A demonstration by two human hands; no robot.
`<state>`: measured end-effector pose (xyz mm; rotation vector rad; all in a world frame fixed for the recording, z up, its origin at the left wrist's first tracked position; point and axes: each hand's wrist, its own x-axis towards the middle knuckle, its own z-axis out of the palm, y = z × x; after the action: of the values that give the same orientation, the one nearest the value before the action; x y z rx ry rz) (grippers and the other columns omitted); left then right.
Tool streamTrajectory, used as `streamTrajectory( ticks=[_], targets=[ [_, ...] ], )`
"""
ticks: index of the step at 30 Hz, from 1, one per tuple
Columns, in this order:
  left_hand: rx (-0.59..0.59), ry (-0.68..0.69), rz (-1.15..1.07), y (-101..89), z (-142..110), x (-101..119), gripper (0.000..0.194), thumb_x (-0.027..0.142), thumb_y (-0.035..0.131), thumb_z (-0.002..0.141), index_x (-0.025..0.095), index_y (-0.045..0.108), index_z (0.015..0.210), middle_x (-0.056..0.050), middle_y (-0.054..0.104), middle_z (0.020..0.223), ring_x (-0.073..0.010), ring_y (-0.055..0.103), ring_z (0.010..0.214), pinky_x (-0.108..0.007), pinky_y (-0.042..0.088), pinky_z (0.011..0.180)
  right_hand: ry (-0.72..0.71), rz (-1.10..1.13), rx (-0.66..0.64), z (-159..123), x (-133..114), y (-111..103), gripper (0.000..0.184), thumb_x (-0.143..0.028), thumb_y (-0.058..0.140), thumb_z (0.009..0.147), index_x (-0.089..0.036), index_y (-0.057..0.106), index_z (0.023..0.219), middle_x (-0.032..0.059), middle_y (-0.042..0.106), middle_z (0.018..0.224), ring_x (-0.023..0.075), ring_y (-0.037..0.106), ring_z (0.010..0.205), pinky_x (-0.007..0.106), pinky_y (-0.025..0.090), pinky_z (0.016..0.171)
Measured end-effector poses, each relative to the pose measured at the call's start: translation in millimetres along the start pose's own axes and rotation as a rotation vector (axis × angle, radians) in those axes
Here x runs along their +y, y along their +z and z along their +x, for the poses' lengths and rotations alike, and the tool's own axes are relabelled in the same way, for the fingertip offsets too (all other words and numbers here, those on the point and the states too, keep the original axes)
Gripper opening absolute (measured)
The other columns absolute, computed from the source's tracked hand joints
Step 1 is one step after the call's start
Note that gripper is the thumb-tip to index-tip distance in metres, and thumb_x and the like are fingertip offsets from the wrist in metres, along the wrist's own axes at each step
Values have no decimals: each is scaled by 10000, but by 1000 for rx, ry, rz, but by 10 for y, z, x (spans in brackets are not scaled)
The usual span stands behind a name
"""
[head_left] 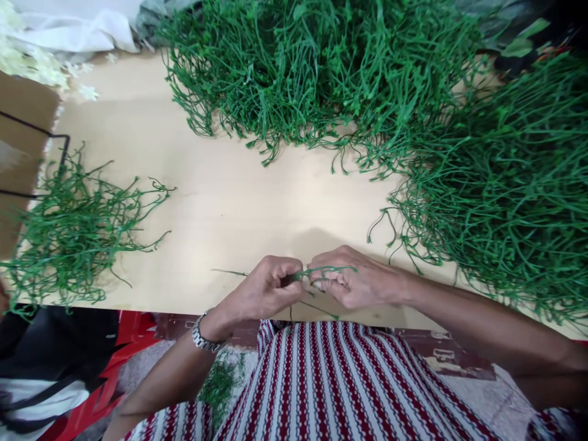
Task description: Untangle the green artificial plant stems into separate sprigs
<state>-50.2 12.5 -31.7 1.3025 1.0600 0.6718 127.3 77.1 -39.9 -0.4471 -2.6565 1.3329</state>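
Note:
Near the table's front edge my two hands meet almost knuckle to knuckle, both with fingers closed. My left hand [269,286], with a metal watch on its wrist, grips a thin green artificial stem [328,269]; one thin end sticks out to the left behind that hand. My right hand [353,280] pinches the branched part of the same stem, whose green tips lie across its fingers. A few more thin green strands hang below the hands, and I cannot tell whether they belong to this stem.
A large heap of green stems [312,73] covers the table's far side and joins another heap [514,190] at right. A smaller pile [78,233] lies at left, near a cardboard box [27,110]. Pale flowers [37,64] sit at the far left corner of the table [220,196].

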Motion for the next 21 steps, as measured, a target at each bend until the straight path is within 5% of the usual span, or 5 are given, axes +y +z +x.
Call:
streamTrajectory(
  ticks=[4,9,15,21],
  targets=[
    [102,-26,-163,-37,34,-28,163,215,582,754,145,526,618,33,415,536,-64,350,485,-200,288,431,109,160,55,29,12,-52,131,-128,411,819,-152,517,746,-20,447,601,74,376,533,212,297,524],
    [316,1,-308,13,97,-28,205,254,652,716,134,551,583,49,385,493,-42,290,442,-185,240,395,318,445,180,61,-13,78,180,-282,415,871,-157,509,782,-29,468,611,66,410,542,193,333,522],
    [540,37,-430,140,162,-79,235,261,672,702,126,530,574,50,417,504,-31,304,434,-169,232,387,353,555,301,76,-3,273,112,-259,472,838,-161,523,850,-27,501,654,72,451,582,197,379,559],
    [557,91,-474,161,190,-140,181,250,638,745,138,549,634,51,412,533,-26,337,424,-162,252,382,319,478,424,86,5,289,107,-208,495,820,-164,542,905,-9,558,726,83,488,635,212,405,599]
  ],
)
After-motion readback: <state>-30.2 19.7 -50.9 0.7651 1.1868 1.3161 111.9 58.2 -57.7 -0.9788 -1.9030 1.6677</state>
